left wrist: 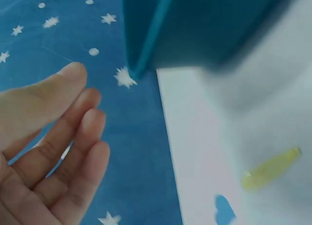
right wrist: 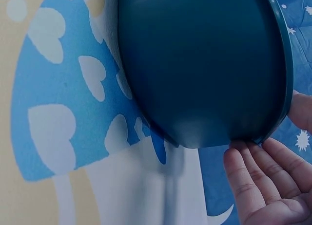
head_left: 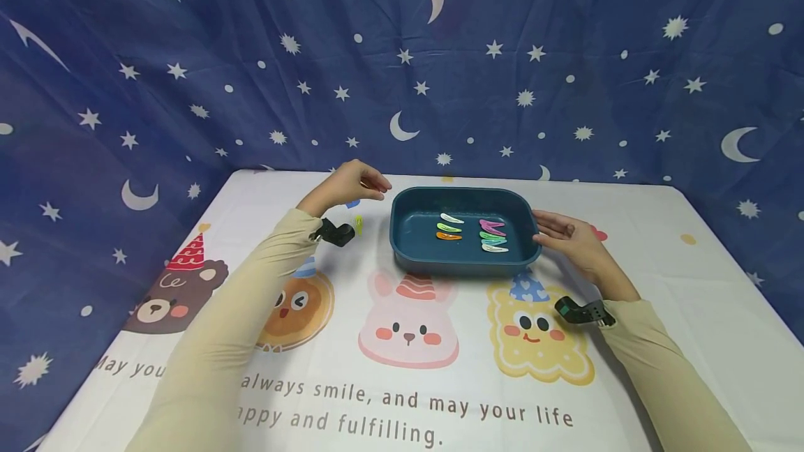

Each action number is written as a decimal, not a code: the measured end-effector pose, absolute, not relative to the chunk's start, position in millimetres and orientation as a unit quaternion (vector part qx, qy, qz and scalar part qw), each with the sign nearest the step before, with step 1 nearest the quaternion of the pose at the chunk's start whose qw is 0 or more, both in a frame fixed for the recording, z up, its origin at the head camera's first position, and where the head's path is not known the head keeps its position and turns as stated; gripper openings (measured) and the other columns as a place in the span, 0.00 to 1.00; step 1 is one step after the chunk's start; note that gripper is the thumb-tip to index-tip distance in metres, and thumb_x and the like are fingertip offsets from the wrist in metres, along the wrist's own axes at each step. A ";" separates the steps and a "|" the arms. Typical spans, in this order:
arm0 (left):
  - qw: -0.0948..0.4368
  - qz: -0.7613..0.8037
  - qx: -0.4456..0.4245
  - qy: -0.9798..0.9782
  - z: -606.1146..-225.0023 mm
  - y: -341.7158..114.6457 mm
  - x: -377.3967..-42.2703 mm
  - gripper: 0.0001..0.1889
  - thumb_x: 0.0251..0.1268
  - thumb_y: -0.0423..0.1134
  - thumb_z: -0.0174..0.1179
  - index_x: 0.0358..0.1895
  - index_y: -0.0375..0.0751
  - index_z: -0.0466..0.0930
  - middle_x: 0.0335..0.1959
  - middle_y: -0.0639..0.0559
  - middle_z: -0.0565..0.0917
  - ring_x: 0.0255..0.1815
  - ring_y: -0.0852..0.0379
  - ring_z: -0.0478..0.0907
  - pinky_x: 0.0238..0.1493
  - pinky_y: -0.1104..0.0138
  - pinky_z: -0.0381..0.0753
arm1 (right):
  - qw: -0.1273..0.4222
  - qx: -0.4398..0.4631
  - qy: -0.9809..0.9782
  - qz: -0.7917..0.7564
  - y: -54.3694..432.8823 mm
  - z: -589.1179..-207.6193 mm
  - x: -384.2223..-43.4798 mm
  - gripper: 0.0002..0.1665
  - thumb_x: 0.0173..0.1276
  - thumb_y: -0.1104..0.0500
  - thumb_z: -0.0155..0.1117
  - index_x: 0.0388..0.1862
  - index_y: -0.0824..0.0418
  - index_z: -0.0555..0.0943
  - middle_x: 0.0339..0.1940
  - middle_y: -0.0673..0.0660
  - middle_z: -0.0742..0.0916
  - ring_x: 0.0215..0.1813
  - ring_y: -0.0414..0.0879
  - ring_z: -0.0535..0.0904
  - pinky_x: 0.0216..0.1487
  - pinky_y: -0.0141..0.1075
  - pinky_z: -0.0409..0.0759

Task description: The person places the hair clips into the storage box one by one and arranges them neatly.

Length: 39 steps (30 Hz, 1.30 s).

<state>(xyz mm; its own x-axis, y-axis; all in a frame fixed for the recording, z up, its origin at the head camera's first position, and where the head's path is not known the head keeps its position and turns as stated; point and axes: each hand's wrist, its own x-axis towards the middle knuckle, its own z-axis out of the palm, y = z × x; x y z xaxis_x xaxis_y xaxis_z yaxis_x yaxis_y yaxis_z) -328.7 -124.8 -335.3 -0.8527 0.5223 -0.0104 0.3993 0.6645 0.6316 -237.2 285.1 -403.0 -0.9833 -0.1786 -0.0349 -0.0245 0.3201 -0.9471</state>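
Note:
A dark teal rectangular tray (head_left: 465,269) stands on the table with several snap hair clips lying in it in two columns. The left column holds a white clip (head_left: 452,219), a green clip (head_left: 449,227) and an orange clip (head_left: 449,236); pink, green, teal and white ones lie on the right. My left hand (head_left: 358,183) hovers beyond the tray's left end, fingers loosely bent, thumb near the index finger, nothing visible between them. My right hand (head_left: 574,239) holds the tray's right end, thumb at the rim and fingers along the wall. A yellow hair clip (left wrist: 272,170) lies below my left wrist.
A white tablecloth (head_left: 685,284) with cartoon animals and lettering covers the table. Behind its far edge hangs a blue curtain (head_left: 477,103) with moons and stars. A black wrist camera (head_left: 337,232) sits on the left wrist, another camera (head_left: 574,311) on the right.

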 end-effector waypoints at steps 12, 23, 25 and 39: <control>0.090 0.295 0.250 0.918 -357.4 -148.2 -330.5 0.12 0.56 0.27 0.63 0.45 0.32 0.83 0.46 0.38 0.85 0.45 0.48 0.80 0.51 0.59 0.79 | 0.067 -0.060 0.814 -0.574 283.9 -402.1 -236.9 0.40 0.64 0.57 0.64 0.70 0.69 0.60 0.68 0.72 0.66 0.48 0.18 0.74 0.49 0.17 0.74; 0.075 0.252 0.272 0.926 -380.1 -159.4 -335.4 0.11 0.53 0.24 0.63 0.41 0.34 0.85 0.42 0.41 0.86 0.44 0.48 0.80 0.53 0.57 0.78 | 0.063 -0.067 0.808 -0.582 283.9 -402.0 -236.0 0.40 0.64 0.57 0.64 0.70 0.70 0.60 0.68 0.73 0.66 0.48 0.18 0.75 0.49 0.17 0.74; 0.071 0.243 0.279 0.926 -383.1 -160.6 -335.6 0.11 0.53 0.24 0.63 0.41 0.35 0.86 0.42 0.41 0.86 0.45 0.48 0.81 0.53 0.57 0.78 | 0.062 -0.066 0.808 -0.583 283.4 -402.3 -236.3 0.40 0.64 0.57 0.64 0.69 0.70 0.61 0.68 0.72 0.67 0.48 0.19 0.75 0.48 0.17 0.74; 0.086 0.226 0.265 0.933 -397.8 -162.8 -337.0 0.14 0.48 0.23 0.65 0.40 0.37 0.86 0.43 0.43 0.86 0.48 0.48 0.80 0.53 0.57 0.77 | 0.062 -0.068 0.806 -0.585 284.7 -403.2 -236.3 0.39 0.64 0.59 0.64 0.70 0.70 0.60 0.68 0.72 0.66 0.49 0.19 0.75 0.49 0.18 0.74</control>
<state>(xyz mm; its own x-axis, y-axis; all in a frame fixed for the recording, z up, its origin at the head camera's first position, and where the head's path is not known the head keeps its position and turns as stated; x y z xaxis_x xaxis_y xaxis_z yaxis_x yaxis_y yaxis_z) -337.0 -162.8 -397.8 -0.8442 0.5344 -0.0409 0.4563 0.7566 0.4683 -236.3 284.7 -403.2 -0.9830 -0.1824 -0.0208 -0.0365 0.3055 -0.9515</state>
